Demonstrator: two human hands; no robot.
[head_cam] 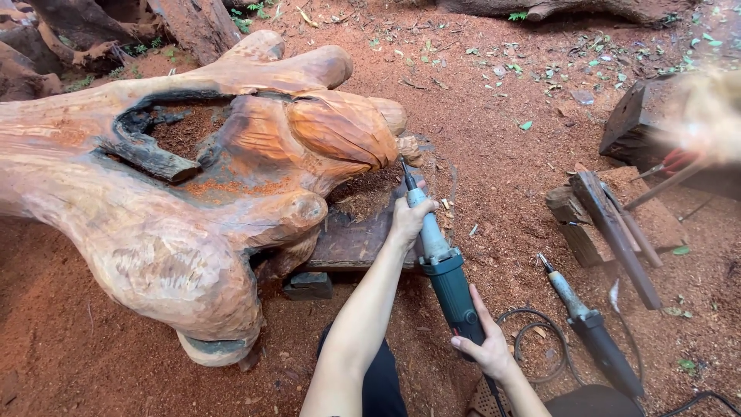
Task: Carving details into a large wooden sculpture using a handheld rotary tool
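Observation:
A large carved tree root (193,170) lies on the ground at the left, reddish-orange, with a dark hollow full of sawdust. I hold a teal electric die grinder (448,278) in both hands. My left hand (409,220) grips its silver neck near the front. My right hand (482,344) holds the teal body at the rear. The grinder's bit points up at the underside of a rounded lobe of the root, right next to it.
A second, dark grinder (590,332) lies on the sawdust at the right with a coiled cable. A wooden block with metal bars (606,220) stands beyond it. A dark plank (355,243) props the root. Red sawdust covers the ground.

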